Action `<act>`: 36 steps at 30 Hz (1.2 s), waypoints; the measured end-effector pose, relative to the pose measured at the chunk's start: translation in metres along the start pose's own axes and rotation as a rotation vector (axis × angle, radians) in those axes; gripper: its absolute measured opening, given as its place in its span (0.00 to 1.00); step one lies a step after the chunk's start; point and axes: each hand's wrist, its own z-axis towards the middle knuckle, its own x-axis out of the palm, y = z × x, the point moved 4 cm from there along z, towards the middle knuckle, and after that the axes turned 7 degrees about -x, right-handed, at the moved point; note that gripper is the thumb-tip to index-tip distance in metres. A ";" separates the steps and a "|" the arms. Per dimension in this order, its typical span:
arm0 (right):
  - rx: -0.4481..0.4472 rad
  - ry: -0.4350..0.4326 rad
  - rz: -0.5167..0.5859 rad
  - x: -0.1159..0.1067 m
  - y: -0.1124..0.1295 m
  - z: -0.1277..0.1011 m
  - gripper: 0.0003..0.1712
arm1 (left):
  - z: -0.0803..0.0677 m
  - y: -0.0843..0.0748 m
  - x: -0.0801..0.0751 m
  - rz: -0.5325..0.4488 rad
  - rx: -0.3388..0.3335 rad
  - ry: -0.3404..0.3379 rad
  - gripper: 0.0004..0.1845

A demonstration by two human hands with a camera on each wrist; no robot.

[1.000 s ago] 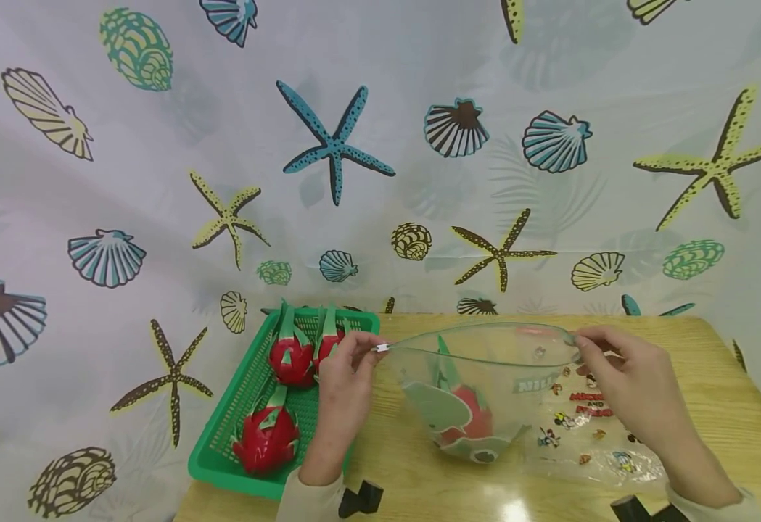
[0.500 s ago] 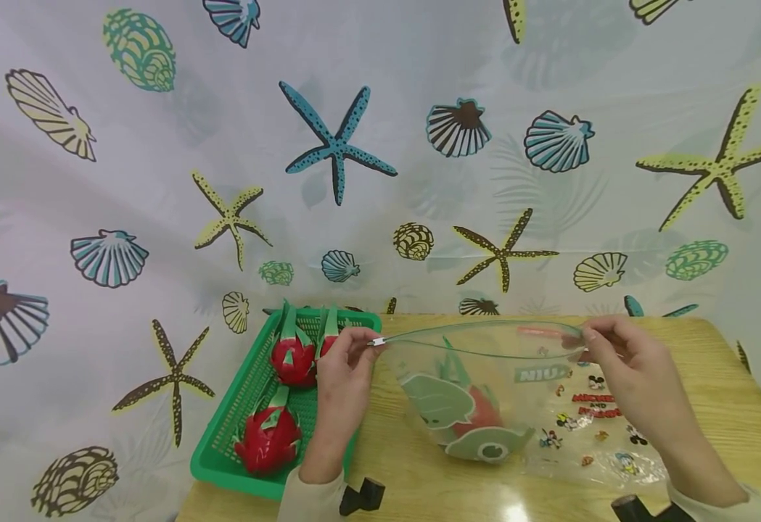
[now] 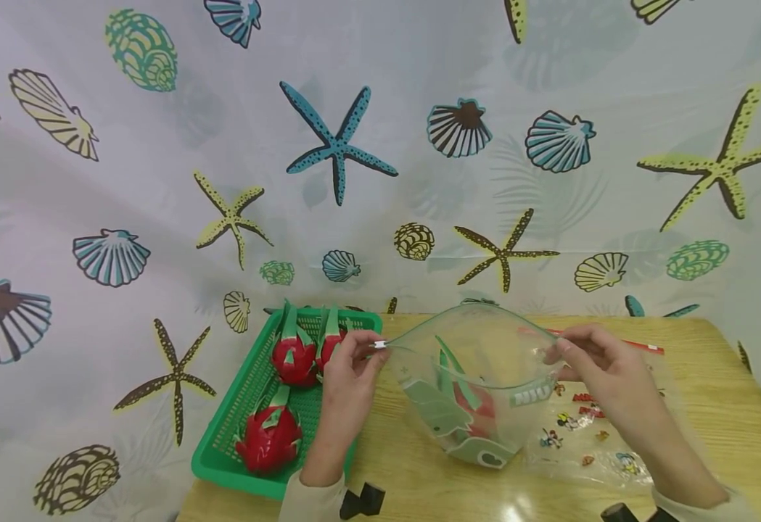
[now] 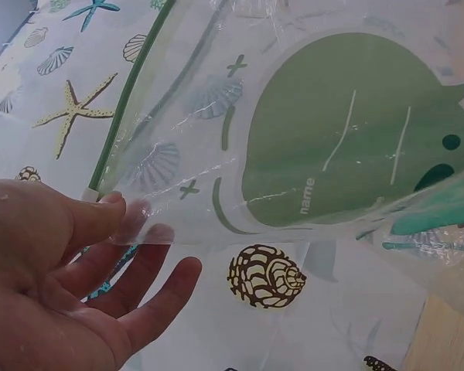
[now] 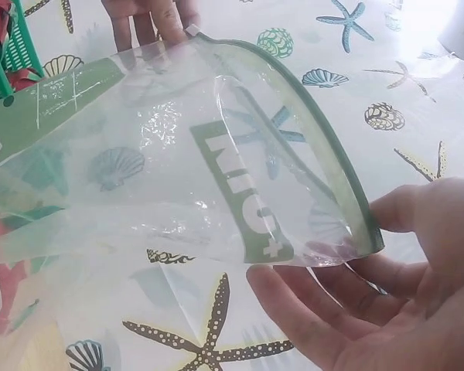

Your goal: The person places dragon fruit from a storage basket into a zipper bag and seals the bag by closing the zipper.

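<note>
A clear zip bag with green prints (image 3: 419, 391) hangs by its top corners between my two hands, its mouth spread wide. Inside it lies a red dragon fruit with green leaves (image 3: 478, 406). My left hand (image 3: 347, 384) pinches the corner with the white zip slider (image 3: 380, 345); in the left wrist view its thumb and forefinger meet at that corner, the other fingers behind the film. The opposite corner is pinched by my right hand (image 3: 615, 384), with the green zip edge (image 5: 336, 139) running up to its thumb in the right wrist view.
A green plastic basket (image 3: 213, 449) stands at the left with several dragon fruits (image 3: 269, 438) in it. A second clear bag with cartoon prints and a red zip (image 3: 589, 442) lies flat on the wooden table (image 3: 419, 486) under my right hand. Behind hangs a shell-patterned curtain (image 3: 380, 181).
My right hand has moved a little left, toward my left hand. The bag's mouth has widened from a narrow slit to a broad opening. My left hand has hardly moved.
</note>
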 end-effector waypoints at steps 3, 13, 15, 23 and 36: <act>0.020 0.007 0.001 0.003 0.001 0.000 0.14 | -0.001 0.001 -0.002 0.009 0.017 0.002 0.12; 0.025 0.024 0.028 0.006 0.002 0.004 0.15 | -0.003 0.010 -0.012 0.074 -0.039 0.007 0.19; 0.026 0.026 0.030 0.005 0.001 0.005 0.15 | -0.004 0.012 -0.016 0.098 -0.050 0.000 0.20; 0.014 0.031 0.020 0.005 0.002 0.007 0.14 | -0.005 0.027 -0.043 0.254 -0.144 -0.074 0.22; 0.015 0.015 0.010 0.005 0.002 0.001 0.12 | -0.009 0.061 -0.080 0.473 -0.217 -0.136 0.26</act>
